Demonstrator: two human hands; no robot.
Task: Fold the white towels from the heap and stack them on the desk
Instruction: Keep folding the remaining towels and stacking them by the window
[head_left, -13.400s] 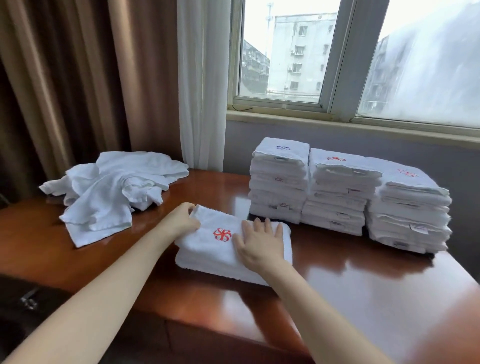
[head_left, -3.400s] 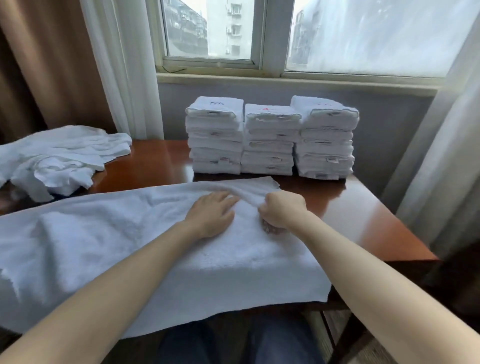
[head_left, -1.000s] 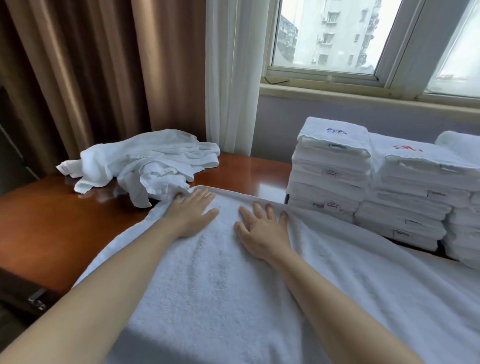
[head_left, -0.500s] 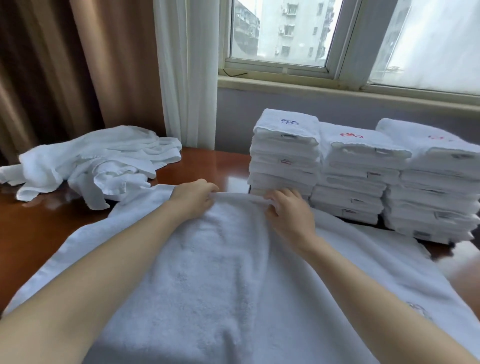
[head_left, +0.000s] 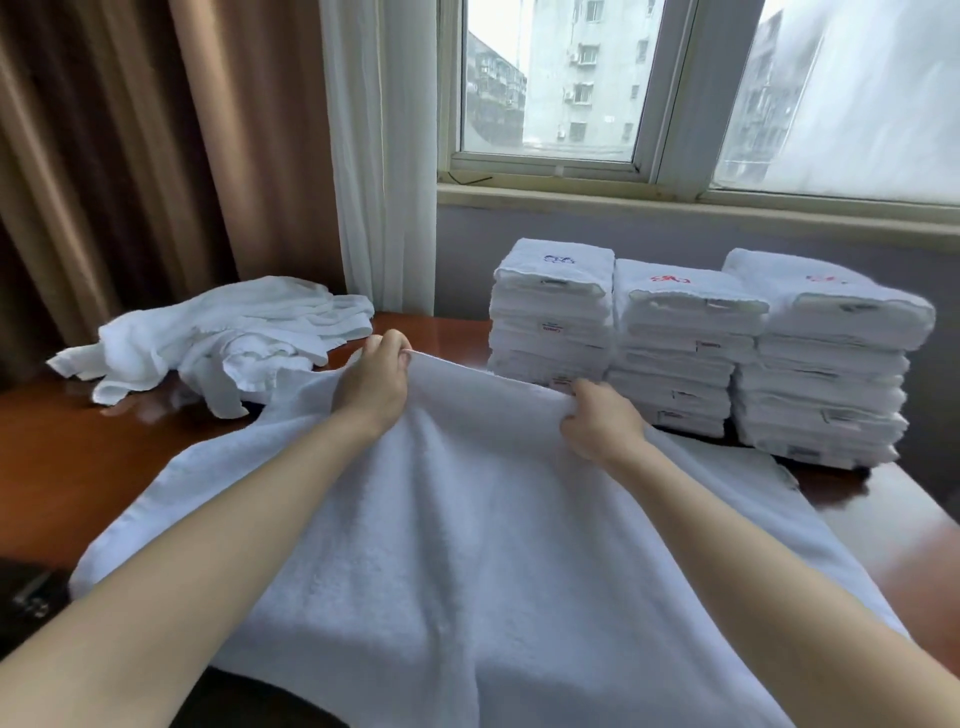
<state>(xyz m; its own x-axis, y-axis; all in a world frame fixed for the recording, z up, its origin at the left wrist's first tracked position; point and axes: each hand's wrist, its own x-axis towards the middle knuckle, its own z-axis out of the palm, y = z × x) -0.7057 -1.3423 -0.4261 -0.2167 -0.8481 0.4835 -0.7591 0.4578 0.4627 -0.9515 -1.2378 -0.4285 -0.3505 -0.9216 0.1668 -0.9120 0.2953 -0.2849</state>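
Your left hand (head_left: 371, 387) and right hand (head_left: 597, 421) both pinch the far edge of the big white terry towel (head_left: 467, 530) spread over the glossy brown wooden desk (head_left: 78, 447). I'd say that's fold one. Three stacks of folded white towels (head_left: 701, 358) are done, and the rumpled white towel heap (head_left: 234, 332) is left.

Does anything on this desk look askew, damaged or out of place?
Nothing looks damaged or spilled. Only the top towel of the rightmost stack sits a little askew: it slopes and overhangs the towels under it. The heap is untidy, but those towels are simply not yet folded.
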